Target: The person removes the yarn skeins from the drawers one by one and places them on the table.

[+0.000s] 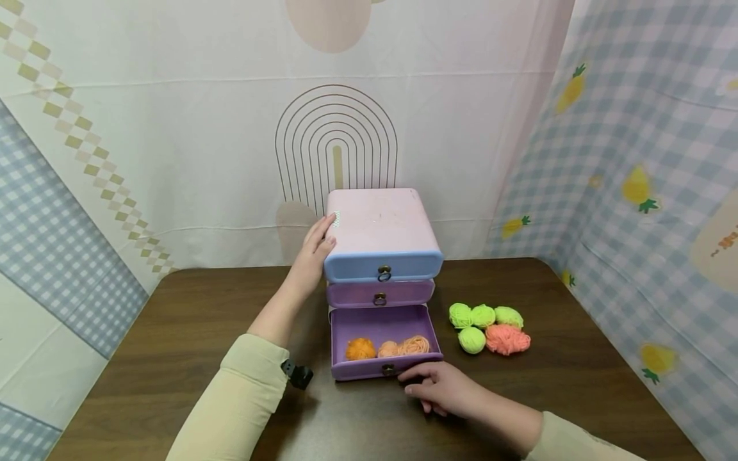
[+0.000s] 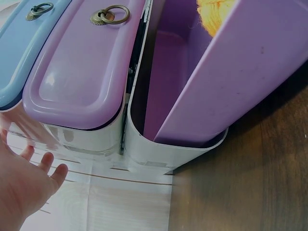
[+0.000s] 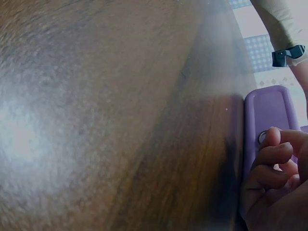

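A small chest of drawers (image 1: 377,224) stands on the table, its purple bottom drawer (image 1: 340,371) pulled out. Inside the drawer lie an orange yarn ball (image 1: 360,349), a small peach yarn ball (image 1: 389,349) and a larger peach yarn bundle (image 1: 415,346). My left hand (image 1: 313,256) rests against the chest's left side near the top, fingers spread in the left wrist view. My right hand (image 1: 444,388) is at the drawer's front, its index fingertip beside the ring handle (image 3: 262,137). Its fingers bend loosely; whether the fingertip touches the ring is unclear.
Several lime green yarn balls (image 1: 472,340) and a coral yarn bundle (image 1: 507,339) lie right of the chest. Above the pulled-out drawer are a closed lilac drawer (image 1: 352,295) and a closed blue drawer (image 1: 352,267). Patterned cloth (image 1: 202,128) hangs behind the table.
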Demonstrator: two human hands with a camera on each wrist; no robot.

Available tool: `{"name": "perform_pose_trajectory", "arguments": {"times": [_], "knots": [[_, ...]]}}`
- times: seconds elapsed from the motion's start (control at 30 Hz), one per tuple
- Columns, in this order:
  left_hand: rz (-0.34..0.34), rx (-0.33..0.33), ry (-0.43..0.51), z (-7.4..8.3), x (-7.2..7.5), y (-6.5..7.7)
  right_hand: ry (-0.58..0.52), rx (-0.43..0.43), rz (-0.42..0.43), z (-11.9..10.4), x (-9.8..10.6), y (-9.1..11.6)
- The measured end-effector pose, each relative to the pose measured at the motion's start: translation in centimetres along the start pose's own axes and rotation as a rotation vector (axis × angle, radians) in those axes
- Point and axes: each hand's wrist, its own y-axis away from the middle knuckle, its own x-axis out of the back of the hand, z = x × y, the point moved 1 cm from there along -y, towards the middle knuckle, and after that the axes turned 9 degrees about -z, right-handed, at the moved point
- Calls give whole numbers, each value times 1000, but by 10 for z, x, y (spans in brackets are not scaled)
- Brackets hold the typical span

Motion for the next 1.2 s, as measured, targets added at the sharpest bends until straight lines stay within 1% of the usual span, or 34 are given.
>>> {"name": "perform_pose_trajectory", "arguments": {"times": [0.13,0.27,0.47,0.63,0.7,0.8,0.93,1.03,1.2], "knots": [[8,6,-15,-1,0,0,7,5,-8,-2,3,2],[9,4,-13,-1,0,0,29,29,-14,-10,5,6],[10,-2,-12,0,0,0,69,75,25,-29,15,9],[12,7,-10,1,0,1,55,105,51,-45,25,9],[6,16,-7,2,0,1,56,113,58,-49,28,8],[3,25,-1,3,0,2,66,102,66,-53,32,6],[1,23,2,2,0,2,113,89,83,-56,40,2],[-1,18,2,2,0,1,189,97,97,-57,48,-3],[4,11,3,2,0,1,335,100,83,-58,61,-13]]}}
